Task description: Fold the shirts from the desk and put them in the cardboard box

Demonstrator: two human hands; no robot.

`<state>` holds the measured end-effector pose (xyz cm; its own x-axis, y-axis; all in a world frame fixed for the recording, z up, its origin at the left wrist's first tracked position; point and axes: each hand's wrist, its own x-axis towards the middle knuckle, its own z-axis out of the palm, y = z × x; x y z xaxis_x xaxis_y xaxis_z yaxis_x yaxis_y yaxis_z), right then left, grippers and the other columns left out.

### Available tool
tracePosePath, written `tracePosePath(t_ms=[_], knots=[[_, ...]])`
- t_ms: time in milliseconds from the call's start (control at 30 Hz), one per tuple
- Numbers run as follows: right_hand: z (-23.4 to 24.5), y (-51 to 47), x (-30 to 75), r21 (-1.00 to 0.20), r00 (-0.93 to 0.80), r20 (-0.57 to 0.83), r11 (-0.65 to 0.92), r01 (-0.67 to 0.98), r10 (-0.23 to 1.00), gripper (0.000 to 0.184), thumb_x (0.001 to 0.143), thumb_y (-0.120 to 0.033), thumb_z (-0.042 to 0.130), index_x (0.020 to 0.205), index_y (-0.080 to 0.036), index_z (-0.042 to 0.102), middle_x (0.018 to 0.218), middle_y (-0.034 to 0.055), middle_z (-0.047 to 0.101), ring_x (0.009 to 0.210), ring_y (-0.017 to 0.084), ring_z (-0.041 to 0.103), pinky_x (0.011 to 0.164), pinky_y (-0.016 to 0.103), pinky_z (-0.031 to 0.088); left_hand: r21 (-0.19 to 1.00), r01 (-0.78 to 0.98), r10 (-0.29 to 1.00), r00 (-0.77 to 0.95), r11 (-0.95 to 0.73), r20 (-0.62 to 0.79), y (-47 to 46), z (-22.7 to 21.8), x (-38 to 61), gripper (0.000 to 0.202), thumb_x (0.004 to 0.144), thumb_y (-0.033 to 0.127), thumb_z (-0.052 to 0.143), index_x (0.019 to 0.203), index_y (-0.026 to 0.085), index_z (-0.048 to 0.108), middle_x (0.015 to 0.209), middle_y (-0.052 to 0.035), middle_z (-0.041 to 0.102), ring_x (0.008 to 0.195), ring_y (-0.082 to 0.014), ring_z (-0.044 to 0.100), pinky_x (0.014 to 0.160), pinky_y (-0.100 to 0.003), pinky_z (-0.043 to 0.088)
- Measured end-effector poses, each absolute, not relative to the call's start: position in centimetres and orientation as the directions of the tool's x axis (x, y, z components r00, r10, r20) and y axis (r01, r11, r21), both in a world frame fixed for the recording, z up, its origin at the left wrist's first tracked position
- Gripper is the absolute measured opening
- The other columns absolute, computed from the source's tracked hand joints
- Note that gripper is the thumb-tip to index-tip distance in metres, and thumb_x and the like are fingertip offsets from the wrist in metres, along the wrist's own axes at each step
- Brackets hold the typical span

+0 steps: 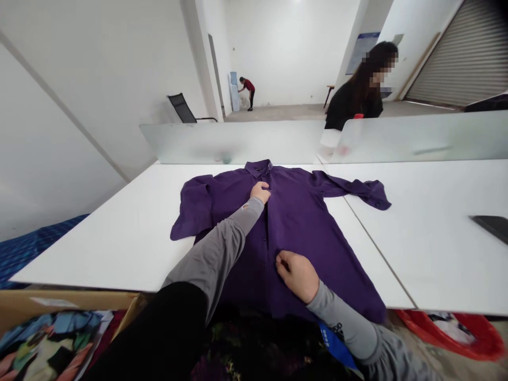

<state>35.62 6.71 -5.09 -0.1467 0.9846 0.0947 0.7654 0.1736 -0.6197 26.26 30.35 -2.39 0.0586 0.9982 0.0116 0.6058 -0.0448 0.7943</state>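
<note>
A purple button-up shirt (305, 227) lies spread front side up on the white table, its collar toward the far side. The sleeve on the right stretches outward, while the left one is folded down beside the body. My left hand (260, 191) pinches the shirt's front edge just below the collar. Lower down, my right hand (297, 274) rests over the front near the button strip, its fingers curled together; whether cloth is between them is hidden. Grey sleeves cover both forearms.
A frosted divider (238, 142) runs along the table's (99, 233) far edge. At lower left stands a cardboard box (79, 300) of clothes; a red bag (482, 338) sits at lower right. A dark flat object (494, 227) lies far right. Two people are beyond the divider.
</note>
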Motion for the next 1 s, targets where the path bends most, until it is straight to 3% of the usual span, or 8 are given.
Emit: tracePosePath(t_ms=[167, 300, 433, 567, 667, 800, 900, 1000], knots=[[-4.8, 7.4, 37.2, -0.946, -0.368, -0.185, -0.064, 0.318, 0.911, 0.012, 0.078, -0.030, 0.050, 0.073, -0.019, 0.053, 0.057, -0.0042, 0.052, 0.044, 0.009, 0.047, 0.047, 0.022, 0.038, 0.647, 0.741, 0.981, 0.085, -0.179, 0.175, 29.2, -2.3, 24.9, 0.031, 0.077, 0.006, 0.051, 0.102, 0.021, 0.063, 0.096, -0.0037, 0.066, 0.096, -0.0177, 0.063, 0.089, -0.031, 0.048], [-4.7, 6.5, 36.9, -0.896, -0.464, -0.057, 0.160, 0.415, 0.884, 0.012, 0.069, -0.025, 0.060, 0.079, -0.018, 0.063, 0.071, -0.0006, 0.060, 0.059, 0.011, 0.054, 0.056, 0.023, 0.044, 0.514, 0.830, 0.974, 0.142, -0.215, 0.177, 27.9, -3.2, 23.8, 0.027, 0.073, 0.004, 0.056, 0.095, 0.015, 0.065, 0.110, -0.0142, 0.062, 0.105, -0.0273, 0.060, 0.090, -0.039, 0.047], [-3.9, 7.6, 39.4, -0.862, -0.550, -0.112, 0.195, 0.469, 0.828, 0.016, 0.073, -0.030, 0.061, 0.083, -0.019, 0.067, 0.075, 0.0011, 0.064, 0.062, 0.013, 0.059, 0.058, 0.023, 0.046, 0.364, 0.834, 0.899, 0.310, -0.414, 0.309, 27.7, -3.9, 24.1, 0.032, 0.089, 0.016, 0.044, 0.118, 0.018, 0.058, 0.141, -0.0133, 0.044, 0.133, -0.0275, 0.038, 0.107, -0.044, 0.034], [-3.1, 13.4, 48.7, -0.737, 0.049, -0.033, -0.057, 0.674, 0.998, 0.022, 0.080, -0.029, 0.045, 0.085, -0.017, 0.063, 0.074, 0.0050, 0.064, 0.062, 0.018, 0.063, 0.061, 0.030, 0.050, 0.188, 0.813, 0.828, 0.503, -0.551, 0.250, 29.8, -5.2, 25.2, 0.040, 0.097, 0.036, 0.034, 0.132, 0.023, 0.050, 0.152, -0.0078, 0.034, 0.142, -0.0268, 0.022, 0.113, -0.047, 0.026], [-3.4, 18.5, 57.4, -0.454, 0.468, 0.292, -0.310, 0.836, 0.834, 0.033, 0.077, -0.023, 0.044, 0.099, -0.014, 0.066, 0.100, 0.0153, 0.066, 0.089, 0.026, 0.064, 0.080, 0.040, 0.050, 0.198, 0.845, 0.867, 0.477, -0.497, 0.142, 31.6, -6.4, 25.8, 0.049, 0.094, 0.051, 0.038, 0.137, 0.027, 0.045, 0.153, -0.0081, 0.033, 0.140, -0.0326, 0.027, 0.110, -0.058, 0.025], [-5.0, 22.9, 65.8, -0.226, 0.533, 0.416, -0.484, 0.845, 0.737, 0.050, 0.077, -0.035, 0.052, 0.124, -0.022, 0.060, 0.138, 0.0196, 0.049, 0.121, 0.042, 0.045, 0.086, 0.058, 0.043, 0.171, 0.850, 0.853, 0.444, -0.498, 0.274, 33.0, -6.6, 26.1, 0.043, 0.096, 0.043, 0.036, 0.130, 0.022, 0.052, 0.137, -0.0121, 0.051, 0.130, -0.0306, 0.041, 0.110, -0.055, 0.028], [-6.7, 25.0, 69.9, -0.174, 0.507, 0.346, -0.477, 0.862, 0.790, 0.039, 0.079, -0.035, 0.052, 0.115, -0.031, 0.065, 0.132, 0.0199, 0.055, 0.118, 0.041, 0.048, 0.082, 0.060, 0.040, 0.149, 0.840, 0.824, 0.452, -0.522, 0.341, 34.5, -5.9, 26.5, 0.041, 0.098, 0.024, 0.024, 0.126, 0.017, 0.054, 0.130, -0.0126, 0.055, 0.126, -0.0211, 0.046, 0.111, -0.039, 0.031], [-7.0, 26.5, 73.8, -0.229, 0.480, 0.380, -0.423, 0.877, 0.790, 0.037, 0.078, -0.027, 0.048, 0.106, -0.032, 0.071, 0.111, 0.0231, 0.065, 0.102, 0.036, 0.059, 0.074, 0.052, 0.042, 0.126, 0.800, 0.787, 0.525, -0.586, 0.325, 37.3, -5.6, 27.1, 0.041, 0.098, 0.023, 0.027, 0.130, 0.020, 0.052, 0.142, -0.0078, 0.046, 0.136, -0.0168, 0.035, 0.114, -0.032, 0.026]])
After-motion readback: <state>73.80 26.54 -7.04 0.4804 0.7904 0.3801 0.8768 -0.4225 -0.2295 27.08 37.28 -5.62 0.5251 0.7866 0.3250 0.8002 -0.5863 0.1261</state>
